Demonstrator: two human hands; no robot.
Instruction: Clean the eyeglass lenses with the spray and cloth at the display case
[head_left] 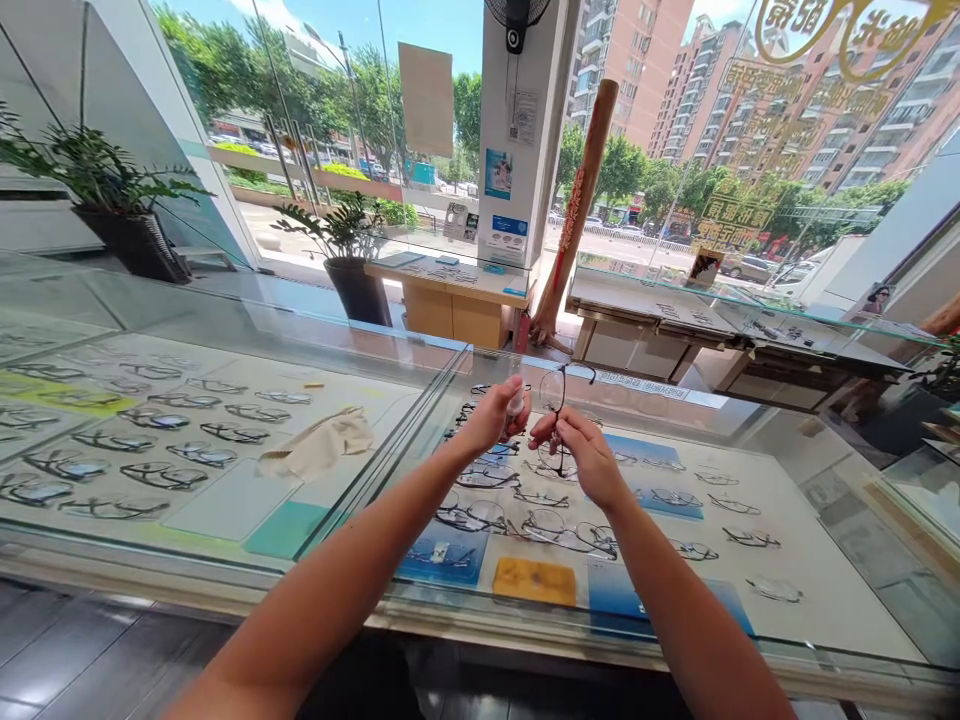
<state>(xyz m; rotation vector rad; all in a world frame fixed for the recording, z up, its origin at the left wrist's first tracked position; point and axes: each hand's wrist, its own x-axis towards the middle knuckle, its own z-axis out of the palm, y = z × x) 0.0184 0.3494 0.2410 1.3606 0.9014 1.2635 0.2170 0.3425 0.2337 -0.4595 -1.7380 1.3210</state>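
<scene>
My left hand [489,418] is closed around a small clear bottle [516,398], which looks like a spray bottle, held upright. Just right of it, my right hand [586,452] pinches a pair of thin dark-framed eyeglasses [553,392]. The glasses are turned on end, one round lens above the other, and a temple sticks out to the right at the top. Bottle and glasses are close together but apart, over the glass display case [817,610]. Rows of eyeglasses [484,515] lie inside the case below my hands.
A beige cloth [322,445] lies crumpled at the left part of the counter, near more rows of frames [157,470]. An orange-yellow block [534,578] lies near the front edge. Beyond stand potted plants [356,265], a wooden trunk post [581,200] and a low display cabinet [450,295].
</scene>
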